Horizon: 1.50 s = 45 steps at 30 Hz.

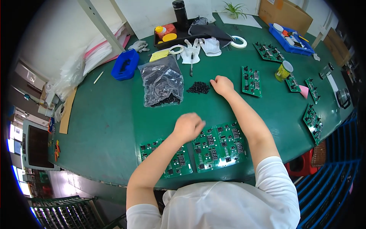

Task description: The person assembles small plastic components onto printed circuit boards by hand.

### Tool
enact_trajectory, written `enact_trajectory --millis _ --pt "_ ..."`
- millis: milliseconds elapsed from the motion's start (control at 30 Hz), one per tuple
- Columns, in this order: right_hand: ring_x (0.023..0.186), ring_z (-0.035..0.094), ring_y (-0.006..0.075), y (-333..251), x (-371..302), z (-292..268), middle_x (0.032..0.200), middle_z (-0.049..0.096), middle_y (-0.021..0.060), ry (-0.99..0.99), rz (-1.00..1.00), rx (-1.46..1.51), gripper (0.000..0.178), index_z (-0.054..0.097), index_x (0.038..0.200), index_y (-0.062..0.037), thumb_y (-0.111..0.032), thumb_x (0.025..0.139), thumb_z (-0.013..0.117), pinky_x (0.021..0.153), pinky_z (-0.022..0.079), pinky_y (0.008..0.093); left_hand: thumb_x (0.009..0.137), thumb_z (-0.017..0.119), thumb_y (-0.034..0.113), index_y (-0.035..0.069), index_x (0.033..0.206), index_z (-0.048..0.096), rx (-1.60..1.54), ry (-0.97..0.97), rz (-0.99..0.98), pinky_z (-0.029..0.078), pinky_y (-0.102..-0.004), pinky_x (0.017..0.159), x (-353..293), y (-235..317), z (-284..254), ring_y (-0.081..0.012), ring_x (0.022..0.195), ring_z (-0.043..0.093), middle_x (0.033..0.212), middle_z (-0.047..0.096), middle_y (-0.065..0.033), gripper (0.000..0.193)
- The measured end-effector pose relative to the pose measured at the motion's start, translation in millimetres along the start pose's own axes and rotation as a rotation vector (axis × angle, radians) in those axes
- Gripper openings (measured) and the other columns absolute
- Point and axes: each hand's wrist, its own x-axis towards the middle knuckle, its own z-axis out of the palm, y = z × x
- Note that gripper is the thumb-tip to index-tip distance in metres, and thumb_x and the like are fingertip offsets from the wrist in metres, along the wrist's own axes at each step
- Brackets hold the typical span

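Note:
My left hand (188, 127) is closed, fingers curled, over the upper left edge of a green circuit board (220, 147) with black buttons and digit displays. Whatever it may hold is hidden. Left of that board, partly under my left forearm, lies a second circuit board (178, 165). Farther off, my right hand (222, 85) has its fingers bent together beside the right edge of a loose pile of small black parts (198, 87). Nothing can be made out between those fingertips. A clear plastic bag (161, 78) holding more black parts lies left of the pile.
Several more circuit boards (251, 81) lie to the right, near a yellow-green can (284, 71). At the back are a blue bin (125, 64), white gloves (190, 52), a pen-like tool (191, 65), a black tray (162, 45) and a blue tray (293, 49).

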Motion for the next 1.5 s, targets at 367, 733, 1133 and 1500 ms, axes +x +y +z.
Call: enact_trajectory --millis 367,733,1133,1500 --pt "0.064 0.059 0.0266 2.3 -37.2 -2.7 0.07 0.061 0.0125 -0.163 -0.297 0.303 0.012 0.06 0.079 -0.002 -0.014 0.081 0.058 0.06 0.047 0.0353 0.079 0.058 0.023 0.006 0.079 0.061 0.147 0.104 -0.578 0.05 -0.045 0.068 89.7 -78.9 54.2 -0.034 0.078 0.062 0.084 0.063 -0.015 0.017" --pt "0.082 0.053 0.0241 -2.8 -163.2 -31.5 0.074 0.054 0.0034 -0.208 -0.852 0.221 0.005 0.062 0.069 -0.0092 -0.01 0.068 0.066 0.084 0.038 0.0404 0.074 0.055 0.007 0.003 0.078 0.051 -0.079 0.21 -0.359 0.048 -0.0458 0.063 71.1 -62.6 37.3 -0.0358 0.072 0.059 0.079 0.058 -0.0161 0.007" --pt "0.083 0.054 0.0234 0.7 -163.5 -26.6 0.071 0.056 0.0029 -0.321 -0.815 0.272 0.006 0.061 0.067 -0.009 -0.011 0.069 0.067 0.096 0.034 0.045 0.075 0.061 0.003 0.004 0.082 0.062 -0.419 -0.082 -0.161 0.045 -0.0331 0.067 -41.6 14.0 -21.6 -0.0201 0.067 0.058 0.075 0.061 -0.0072 0.007" --pt "0.082 0.054 0.0239 2.5 -162.4 -26.1 0.072 0.056 0.005 -0.296 -0.749 0.257 0.004 0.061 0.07 -0.0088 -0.01 0.071 0.064 0.096 0.035 0.0457 0.071 0.066 0.011 0.009 0.07 0.063 -0.151 -0.123 -0.031 0.038 -0.038 0.081 -55.9 33.2 0.1 -0.0225 0.074 0.055 0.07 0.059 -0.0034 0.004"
